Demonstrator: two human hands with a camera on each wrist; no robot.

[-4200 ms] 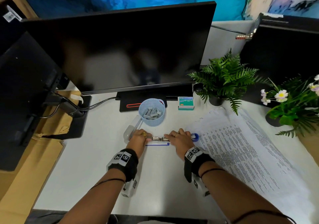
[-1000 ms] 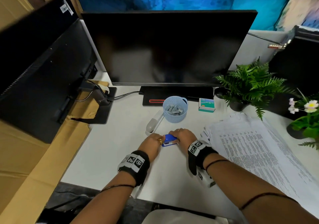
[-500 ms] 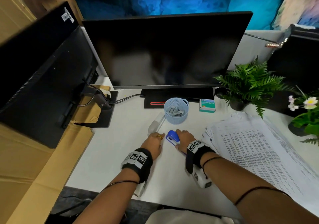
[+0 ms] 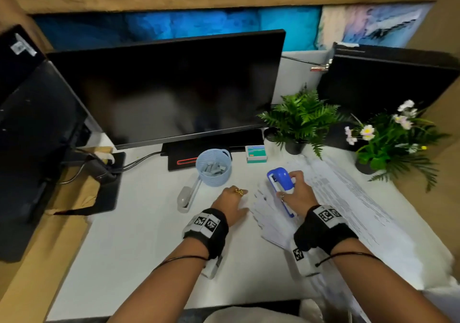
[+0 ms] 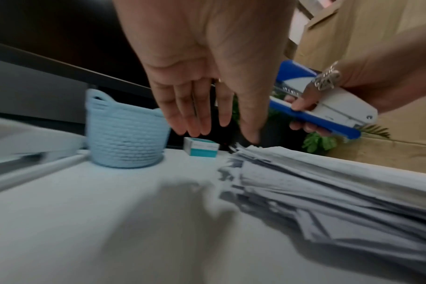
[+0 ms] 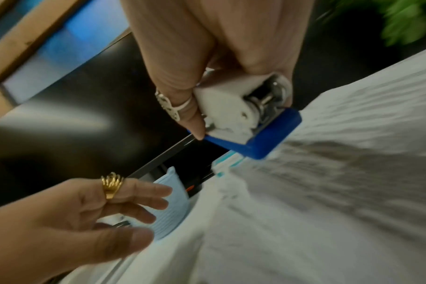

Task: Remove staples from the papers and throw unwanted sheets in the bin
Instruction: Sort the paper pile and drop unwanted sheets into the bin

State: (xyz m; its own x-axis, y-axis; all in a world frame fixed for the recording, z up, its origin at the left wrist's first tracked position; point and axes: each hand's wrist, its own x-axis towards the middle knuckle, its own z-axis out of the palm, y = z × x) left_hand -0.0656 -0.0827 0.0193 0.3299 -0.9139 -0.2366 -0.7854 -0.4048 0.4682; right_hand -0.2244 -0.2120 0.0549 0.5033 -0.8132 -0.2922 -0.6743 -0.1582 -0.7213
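Grey stapler (image 4: 185,197): laid flat at the left of the white desk (image 4: 139,235), well apart from both hands; judged set aside as not needed.
Pale-blue basket (image 4: 213,167): stood just behind the left hand, loaded with grey staple strips; probably kept within reach.
Left hand (image 4: 230,204): held flat with fingers straight, nothing grasped; poised low beside the edge of the papers, apparently to steady them.
Blue-and-white stapler (image 4: 280,182): gripped by the right hand (image 4: 297,194), fingers curled round its body, raised over the near corner of the stack, nose forward.
Printed papers (image 4: 348,198): fanned in a loose stack across the right of the desk; staples not discernible. No bin is seen.
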